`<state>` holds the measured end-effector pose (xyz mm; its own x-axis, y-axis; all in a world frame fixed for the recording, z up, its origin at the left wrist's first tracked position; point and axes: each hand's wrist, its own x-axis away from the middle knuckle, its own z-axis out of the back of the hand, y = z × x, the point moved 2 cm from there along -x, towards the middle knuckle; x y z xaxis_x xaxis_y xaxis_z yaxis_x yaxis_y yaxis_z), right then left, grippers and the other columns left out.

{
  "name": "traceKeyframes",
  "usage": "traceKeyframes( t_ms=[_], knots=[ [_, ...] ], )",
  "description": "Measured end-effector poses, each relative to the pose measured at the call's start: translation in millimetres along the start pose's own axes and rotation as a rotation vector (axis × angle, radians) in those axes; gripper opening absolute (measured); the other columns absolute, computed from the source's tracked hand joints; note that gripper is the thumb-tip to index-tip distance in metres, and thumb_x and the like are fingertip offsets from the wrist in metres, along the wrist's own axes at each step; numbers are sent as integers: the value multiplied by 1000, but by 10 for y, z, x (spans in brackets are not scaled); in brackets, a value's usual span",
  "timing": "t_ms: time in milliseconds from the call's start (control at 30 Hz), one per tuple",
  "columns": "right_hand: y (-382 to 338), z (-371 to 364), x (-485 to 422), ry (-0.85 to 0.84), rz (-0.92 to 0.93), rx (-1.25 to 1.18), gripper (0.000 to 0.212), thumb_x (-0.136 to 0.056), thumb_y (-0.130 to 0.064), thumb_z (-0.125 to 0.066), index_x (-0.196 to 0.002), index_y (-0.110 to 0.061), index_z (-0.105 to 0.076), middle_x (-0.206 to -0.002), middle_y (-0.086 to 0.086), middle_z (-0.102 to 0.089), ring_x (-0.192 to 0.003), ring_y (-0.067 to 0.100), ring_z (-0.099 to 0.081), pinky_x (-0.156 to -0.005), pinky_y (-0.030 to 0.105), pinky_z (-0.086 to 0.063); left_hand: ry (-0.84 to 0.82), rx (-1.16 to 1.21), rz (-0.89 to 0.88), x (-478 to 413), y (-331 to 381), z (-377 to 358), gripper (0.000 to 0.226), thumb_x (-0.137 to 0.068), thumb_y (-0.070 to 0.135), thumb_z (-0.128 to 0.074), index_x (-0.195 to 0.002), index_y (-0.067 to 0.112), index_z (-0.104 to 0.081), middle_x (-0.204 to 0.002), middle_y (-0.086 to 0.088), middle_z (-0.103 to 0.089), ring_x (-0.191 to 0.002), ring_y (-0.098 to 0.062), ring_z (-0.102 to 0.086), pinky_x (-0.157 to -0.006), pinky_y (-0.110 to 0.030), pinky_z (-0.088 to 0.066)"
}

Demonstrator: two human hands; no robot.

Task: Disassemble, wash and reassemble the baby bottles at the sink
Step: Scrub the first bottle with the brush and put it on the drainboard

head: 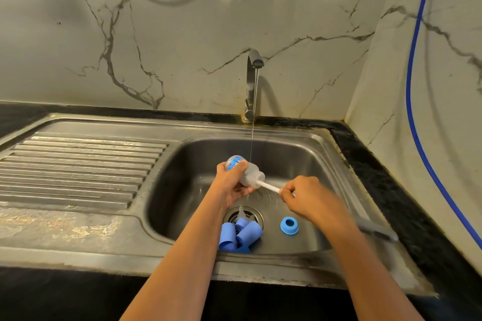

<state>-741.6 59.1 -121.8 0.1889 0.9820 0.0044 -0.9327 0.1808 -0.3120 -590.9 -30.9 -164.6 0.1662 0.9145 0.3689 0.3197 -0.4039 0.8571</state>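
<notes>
Left hand (pixel 230 185): fingers curled round clear baby bottle (pixel 247 173), gripping its base end. Bottle tilted, open mouth toward right fingers, held low over sink (pixel 300 150) basin. Blue printed label showing just above left fingers.

Right hand (pixel 305 197): fingers pressed together, pinching white brush handle (pixel 270 186). Brush head inside bottle, handle spanning the gap between the two sets of fingers.

Tap (pixel 251 81) running. Thin water stream (pixel 252 133) falling just past bottle, on far side of left fingers.

Below left fingers, nearer the body: drain (pixel 257 212) with clear teat (pixel 241 212) lying on it. Pile of blue caps (pixel 241 236) at drain's near edge, partly hidden by left forearm.

Below right fingers, on basin floor: blue screw ring (pixel 289 225), apart from the pile.

Well left of left fingers: ribbed drainboard (pixel 78 164).

Right of right fingers, past the wrist: blurred grey object (pixel 378 230) on sink rim, kind not discernible. Black worktop (pixel 386 177) beyond it. Blue hose (pixel 414 86) hanging along marble wall, well above and right of both sets of fingers.
</notes>
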Motion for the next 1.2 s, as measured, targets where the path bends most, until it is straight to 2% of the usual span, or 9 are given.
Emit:
traceKeyframes(
  t_ms=[100,200,333,467,633,833,933,1067,1200],
  knots=[
    [56,61,23,106,37,-1,27,-92,-32,-45,-82,-20,-67,-71,3,-65,-63,23,-62,-59,35,-53,6,43,29,10,15,-1,49,-93,24,-62,-133,22,-34,-111,-18,-55,-89,-30,-66,-56,-35,-60],
    [75,15,-28,147,5,-72,27,-93,-32,-47,-86,-18,-69,-71,6,-65,-57,18,-53,-56,34,-50,27,66,45,7,35,16,50,-92,24,-63,-133,22,-36,-112,-18,-55,-96,-32,-65,-57,-36,-61],
    [119,-105,-114,51,-112,-166,29,-90,-28,-48,-89,-12,-71,-61,5,-54,-54,17,-42,-54,29,-37,43,31,33,15,10,6,51,-90,22,-66,-132,21,-37,-113,-18,-55,-94,-32,-66,-51,-34,-59],
    [87,-58,-77,-55,-71,-132,29,-93,-30,-48,-89,-13,-71,-62,1,-54,-52,17,-44,-54,27,-38,20,23,16,16,2,3,47,-91,21,-65,-130,21,-38,-110,-16,-55,-89,-32,-67,-52,-34,-59],
    [71,4,-14,62,-9,-122,27,-92,-30,-47,-86,-17,-70,-61,-1,-52,-51,15,-41,-50,27,-35,18,55,55,28,11,-10,47,-92,25,-64,-131,19,-38,-116,-18,-55,-92,-31,-66,-50,-31,-58],
    [103,-114,-91,20,-131,-261,31,-93,-28,-47,-88,-9,-71,-59,3,-51,-51,18,-40,-53,30,-36,41,81,-31,-12,-7,-19,41,-91,23,-65,-123,25,-39,-109,-13,-56,-89,-28,-67,-68,-40,-61],
    [116,-86,-66,-31,-93,-214,30,-93,-30,-49,-90,-10,-71,-63,2,-54,-53,17,-43,-54,29,-38,-4,68,-38,10,-6,-45,41,-92,23,-64,-124,25,-40,-110,-13,-55,-91,-30,-68,-68,-41,-61],
    [84,-4,-11,18,-11,-232,27,-91,-31,-52,-85,-13,-71,-61,1,-53,-53,15,-42,-53,28,-36,9,89,53,32,12,-21,47,-90,29,-65,-129,19,-42,-118,-19,-58,-95,-31,-68,-55,-33,-60],
    [66,-22,-4,44,-75,-422,23,-88,-25,-55,-78,-14,-73,-56,2,-51,-52,17,-40,-54,30,-36,71,152,72,29,6,3,50,-87,27,-68,-130,18,-43,-118,-19,-57,-97,-31,-66,-50,-30,-57]
  ],
)
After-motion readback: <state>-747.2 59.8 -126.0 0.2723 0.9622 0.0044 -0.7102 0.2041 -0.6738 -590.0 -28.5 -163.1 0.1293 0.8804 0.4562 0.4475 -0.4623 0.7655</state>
